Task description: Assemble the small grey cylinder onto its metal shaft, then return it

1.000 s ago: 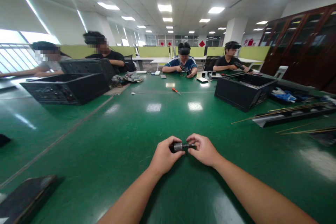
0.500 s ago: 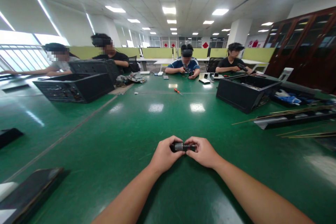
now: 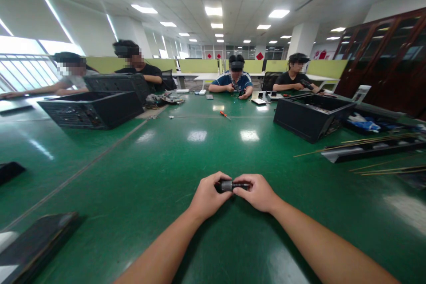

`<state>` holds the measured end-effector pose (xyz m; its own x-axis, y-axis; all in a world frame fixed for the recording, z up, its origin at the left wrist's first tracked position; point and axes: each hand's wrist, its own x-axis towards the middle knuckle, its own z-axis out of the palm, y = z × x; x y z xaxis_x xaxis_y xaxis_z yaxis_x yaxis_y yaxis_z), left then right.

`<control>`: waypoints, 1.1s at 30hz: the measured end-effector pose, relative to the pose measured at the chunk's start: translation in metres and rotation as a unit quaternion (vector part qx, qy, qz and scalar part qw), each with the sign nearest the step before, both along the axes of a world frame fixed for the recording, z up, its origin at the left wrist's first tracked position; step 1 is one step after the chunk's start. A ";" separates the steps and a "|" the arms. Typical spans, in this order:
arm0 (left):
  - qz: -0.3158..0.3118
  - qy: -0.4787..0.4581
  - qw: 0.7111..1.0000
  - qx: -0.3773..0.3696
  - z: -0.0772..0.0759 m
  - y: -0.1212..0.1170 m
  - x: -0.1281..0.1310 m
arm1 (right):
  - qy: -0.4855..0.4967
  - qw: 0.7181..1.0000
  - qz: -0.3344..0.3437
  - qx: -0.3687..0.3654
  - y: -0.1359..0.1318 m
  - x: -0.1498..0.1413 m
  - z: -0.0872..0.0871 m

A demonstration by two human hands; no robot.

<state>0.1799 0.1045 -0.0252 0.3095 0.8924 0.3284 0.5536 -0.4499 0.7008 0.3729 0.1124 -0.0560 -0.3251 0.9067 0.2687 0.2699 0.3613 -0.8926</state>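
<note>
Both my hands are close together above the green table [image 3: 213, 151], thumbs pointing inward. My left hand [image 3: 209, 197] is closed around the thick end of a dark cylindrical metal part with a grey collar [image 3: 226, 186]. From the collar a thinner dark shaft runs to the right. My right hand [image 3: 260, 194] has its thumb and fingers closed on that shaft. The part lies roughly level between the hands, and its left end is hidden in my left palm. Its exact kind is too small to make out.
An orange screwdriver [image 3: 224, 115] lies farther up the table. Black computer cases stand at left [image 3: 96, 108] and right [image 3: 311, 117]. Thin brass-coloured rods [image 3: 386, 140] rest at the right, a dark flat panel [image 3: 40, 242] at near left. Several co-workers sit across the table.
My right hand has slid left along the shaft, closer to my left hand and the collar. My left hand keeps its grip. The camera view has shifted slightly.
</note>
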 end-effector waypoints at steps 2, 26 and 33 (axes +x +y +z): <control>0.002 0.002 1.000 0.013 -0.002 0.000 0.000 | -0.018 1.000 -0.007 0.009 0.000 0.001 0.002; 0.036 -0.007 0.999 0.023 -0.006 0.001 -0.001 | -0.010 0.999 -0.046 -0.012 0.000 0.000 0.003; 0.039 -0.008 0.999 0.011 -0.007 0.002 -0.002 | 0.020 0.998 -0.043 -0.030 0.001 -0.001 -0.001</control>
